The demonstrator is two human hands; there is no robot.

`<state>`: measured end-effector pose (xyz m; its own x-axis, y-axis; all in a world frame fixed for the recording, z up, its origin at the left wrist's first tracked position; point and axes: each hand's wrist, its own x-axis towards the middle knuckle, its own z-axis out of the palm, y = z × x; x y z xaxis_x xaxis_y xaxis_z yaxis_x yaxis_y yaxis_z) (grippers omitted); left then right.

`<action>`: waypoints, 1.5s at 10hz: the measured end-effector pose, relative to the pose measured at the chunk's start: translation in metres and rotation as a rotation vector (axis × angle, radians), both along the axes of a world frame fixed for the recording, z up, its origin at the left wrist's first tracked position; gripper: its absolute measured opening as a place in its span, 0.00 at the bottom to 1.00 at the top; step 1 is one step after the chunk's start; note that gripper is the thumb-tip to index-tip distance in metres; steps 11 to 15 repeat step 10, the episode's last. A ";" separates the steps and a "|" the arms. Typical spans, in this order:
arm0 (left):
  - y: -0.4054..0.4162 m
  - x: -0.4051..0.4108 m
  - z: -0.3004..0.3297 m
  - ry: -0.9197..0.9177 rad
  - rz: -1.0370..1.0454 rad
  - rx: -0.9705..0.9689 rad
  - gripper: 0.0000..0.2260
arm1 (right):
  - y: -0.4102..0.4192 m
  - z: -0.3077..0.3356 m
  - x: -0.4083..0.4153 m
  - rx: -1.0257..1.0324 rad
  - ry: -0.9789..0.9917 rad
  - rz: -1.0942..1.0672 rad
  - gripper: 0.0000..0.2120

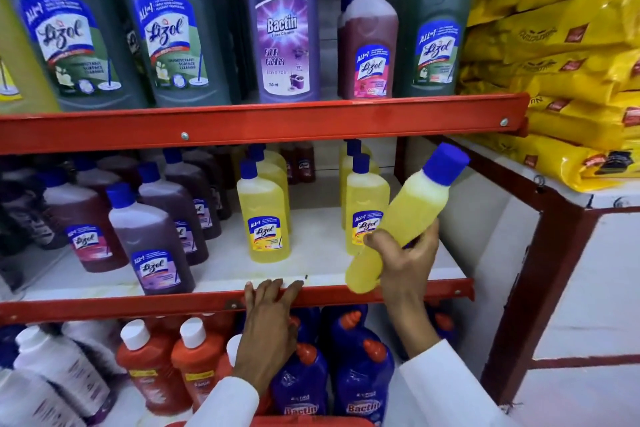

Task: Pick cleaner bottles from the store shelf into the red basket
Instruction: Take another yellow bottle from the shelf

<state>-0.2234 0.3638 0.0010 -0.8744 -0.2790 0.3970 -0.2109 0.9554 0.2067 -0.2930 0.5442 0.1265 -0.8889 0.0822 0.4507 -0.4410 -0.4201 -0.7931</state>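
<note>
Yellow btl (pixel 405 218) in R hand (pixel 407 263)

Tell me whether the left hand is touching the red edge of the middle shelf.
Touching. The head view shows the left hand lying flat over the red shelf edge, fingertips resting on its top lip, no gap visible.

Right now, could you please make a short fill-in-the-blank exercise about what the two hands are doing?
1. The right hand holds a ____ bottle with a blue cap.
2. The left hand rests on the ____ shelf edge.
3. The purple Bactin bottle stands on the ____ shelf.

Missing words: yellow; red; top
</note>
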 end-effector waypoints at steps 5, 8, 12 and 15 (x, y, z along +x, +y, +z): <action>0.001 0.000 0.003 -0.010 0.009 0.038 0.33 | -0.031 -0.052 -0.065 0.338 -0.127 -0.364 0.48; 0.003 -0.003 0.002 -0.036 0.030 -0.001 0.34 | -0.042 -0.061 -0.069 0.500 -0.133 -0.375 0.49; 0.004 -0.002 0.002 -0.039 0.046 0.011 0.36 | -0.035 -0.058 -0.068 0.576 -0.126 -0.353 0.52; 0.004 -0.002 0.002 -0.039 0.046 0.011 0.36 | -0.035 -0.058 -0.068 0.576 -0.126 -0.353 0.52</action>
